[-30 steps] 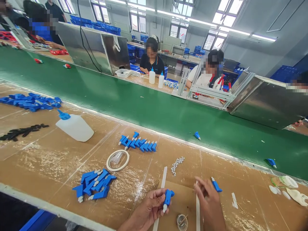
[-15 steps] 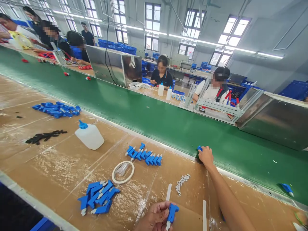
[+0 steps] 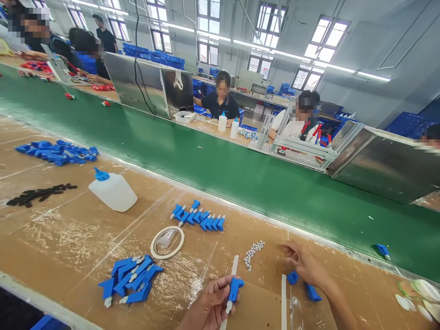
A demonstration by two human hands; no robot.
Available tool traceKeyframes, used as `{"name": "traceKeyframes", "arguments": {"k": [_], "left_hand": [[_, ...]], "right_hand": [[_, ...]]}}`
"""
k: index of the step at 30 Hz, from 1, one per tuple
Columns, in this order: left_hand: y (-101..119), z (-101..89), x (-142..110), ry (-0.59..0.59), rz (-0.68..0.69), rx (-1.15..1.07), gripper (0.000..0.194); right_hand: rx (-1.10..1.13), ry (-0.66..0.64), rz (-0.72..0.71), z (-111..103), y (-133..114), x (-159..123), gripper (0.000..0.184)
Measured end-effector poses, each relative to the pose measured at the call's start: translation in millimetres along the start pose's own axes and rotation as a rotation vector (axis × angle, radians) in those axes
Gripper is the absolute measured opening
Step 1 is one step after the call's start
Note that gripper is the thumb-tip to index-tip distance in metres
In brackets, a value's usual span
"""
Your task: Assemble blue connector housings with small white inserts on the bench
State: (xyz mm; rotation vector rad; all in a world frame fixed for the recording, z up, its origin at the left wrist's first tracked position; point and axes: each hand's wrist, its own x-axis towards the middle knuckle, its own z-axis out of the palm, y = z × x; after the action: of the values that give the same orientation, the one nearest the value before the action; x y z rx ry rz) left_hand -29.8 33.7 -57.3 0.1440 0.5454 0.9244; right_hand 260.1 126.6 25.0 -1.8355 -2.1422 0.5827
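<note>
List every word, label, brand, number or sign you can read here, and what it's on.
None readable.
Blue part in the left hand: too small to tell.
White bottle with blue cap: no label visible on the side shown.
Green belt: no lettering visible.
Clear container at right: too blurred to tell.

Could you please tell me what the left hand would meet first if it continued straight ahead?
Probably the small grey pieces lying ahead of the left hand, though it might pass above them; its height is unclear.
</note>
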Motion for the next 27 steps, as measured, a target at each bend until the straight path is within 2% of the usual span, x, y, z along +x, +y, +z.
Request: {"name": "traceKeyframes", "arguments": {"k": [2,5,9,14,21,27], "left_hand": [[0.1,1.4,-0.9,-0.011,-0.007,0.005,0.043],[-1.2,0.4,-0.4,-0.027,-0.002,-0.006,0.042],[-1.5,-1.1,0.3,-0.034,0.005,-0.028,0.039],[-0.5,-0.4,-2.7,-0.023,0.003,-0.038,0.033],[-1.2,-2.8,-3.4,-0.043,-0.005,-0.059,0.032],[-7.1,-12.8,4.7,-0.054,-0.063,-0.066,0.037]], "right_hand": [[-0.017,-0.078,-0.077,14.2,-13.9,17.2,0.027],[-0.113,-0.109,-0.138,34.3,-28.8,36.2,0.026],[-0.242,-0.150,-0.165,47.1,-32.9,41.6,0.017],[-0.336,-0.186,-0.134,46.7,-30.0,46.7,0.006],[-0.335,-0.256,-0.111,39.5,-21.1,57.1,0.014],[-0.230,-0.225,-0.103,38.0,-15.8,48.3,0.016]]}}
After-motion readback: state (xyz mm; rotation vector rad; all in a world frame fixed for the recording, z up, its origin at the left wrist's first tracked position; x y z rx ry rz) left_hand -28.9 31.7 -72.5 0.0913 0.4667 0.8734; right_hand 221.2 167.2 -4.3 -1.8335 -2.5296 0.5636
